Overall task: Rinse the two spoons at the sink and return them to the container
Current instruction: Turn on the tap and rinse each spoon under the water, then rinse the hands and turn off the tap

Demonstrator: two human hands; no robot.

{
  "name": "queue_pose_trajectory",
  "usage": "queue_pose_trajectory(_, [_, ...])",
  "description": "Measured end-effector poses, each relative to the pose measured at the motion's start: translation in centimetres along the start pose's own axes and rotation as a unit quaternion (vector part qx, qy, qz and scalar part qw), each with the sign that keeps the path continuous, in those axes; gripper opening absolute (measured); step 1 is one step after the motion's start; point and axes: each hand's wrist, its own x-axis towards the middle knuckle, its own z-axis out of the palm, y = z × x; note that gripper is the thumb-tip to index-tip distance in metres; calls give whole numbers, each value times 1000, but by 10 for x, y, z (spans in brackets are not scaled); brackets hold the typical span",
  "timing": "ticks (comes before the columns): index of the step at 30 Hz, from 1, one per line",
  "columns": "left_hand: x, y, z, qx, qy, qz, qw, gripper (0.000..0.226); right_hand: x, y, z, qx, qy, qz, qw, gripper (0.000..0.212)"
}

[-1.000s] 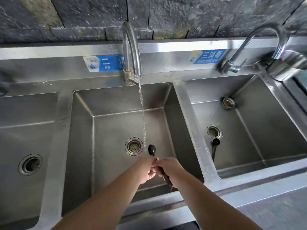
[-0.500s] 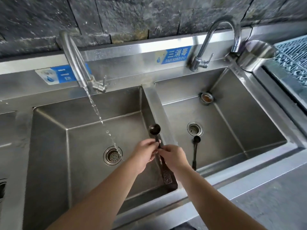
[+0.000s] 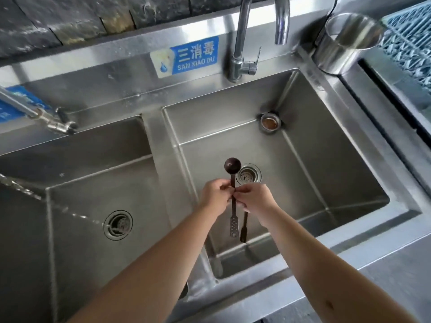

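A dark long-handled spoon [image 3: 232, 164] is held upright over the right basin [image 3: 326, 183], bowl end pointing away from me. My left hand [image 3: 214, 197] and my right hand [image 3: 255, 199] both pinch its handle at mid-length. The perforated handle end hangs below my fingers. A second dark spoon [image 3: 244, 226] lies on the floor of that basin just right of the held one, with its bowl end hidden under my right hand. The steel container [image 3: 347, 40] stands on the sink's back right corner and looks empty from here.
The left faucet [image 3: 53, 124] is running, and its stream falls into the middle basin [image 3: 81, 229]. A dry gooseneck faucet [image 3: 242, 43] rises behind the right basin, near a drain [image 3: 248, 176] and an overflow fitting [image 3: 270, 122]. A blue rack [image 3: 410, 38] sits at far right.
Both hands carried the spoon from beside the water stream in the middle basin rightward across the divider to over the right basin. My view swung right with them.
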Motion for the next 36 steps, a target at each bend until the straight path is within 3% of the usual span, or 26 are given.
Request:
queue_pose_trajectory(3, [25,-23,23,133,10,-9,991,10,37,21,-2,-55,-17,43,997,19])
queue_pose_trajectory(6, [50,-51,41,198,26,-65,978,20,72,42,7,-127,-50,53,989,23])
queue_pose_trajectory(10, [80,-81,59,177,60,-141,972,8,112,67,23,-187,-86,62,977,32])
queue_pose_trajectory(13, [98,-101,66,176,77,-172,966,13,134,84,34,-227,-104,63,966,18])
queue_pose_trajectory(23, [124,-137,74,211,84,-233,946,19,164,114,62,-301,-72,76,948,22])
queue_pose_trajectory(30, [128,-140,76,214,87,-242,942,23,161,114,62,-305,-78,95,944,27])
queue_pose_trajectory(36, [107,-89,61,268,46,-160,949,60,122,76,34,-261,-57,56,962,22])
